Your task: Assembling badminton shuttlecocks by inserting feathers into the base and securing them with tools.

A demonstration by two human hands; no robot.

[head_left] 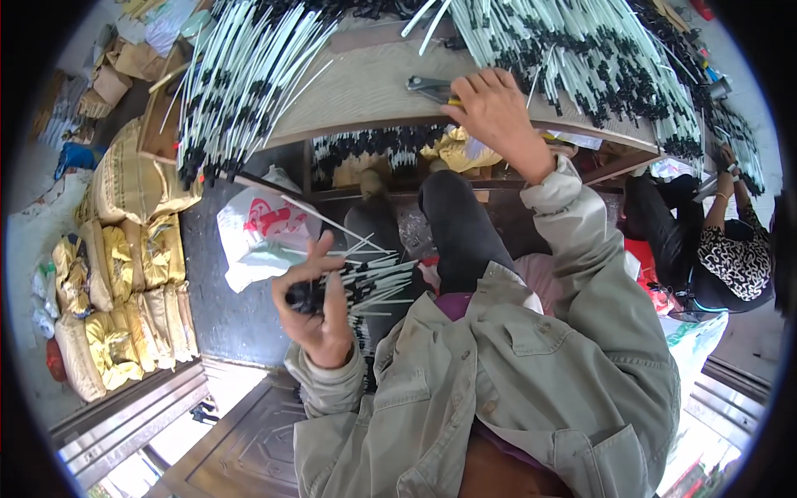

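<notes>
Gripping a rod bundle (365,286), long axis pointing right, left hand (315,311); right hand (498,112) closed on pliers (427,87)

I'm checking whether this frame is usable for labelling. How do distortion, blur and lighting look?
Head view: strong fisheye, the table edge bows and the corners go black; the left hand with its bundle of rods is slightly soft; the right hand is sharp; daylight is even, brightest at the lower rim.
</notes>
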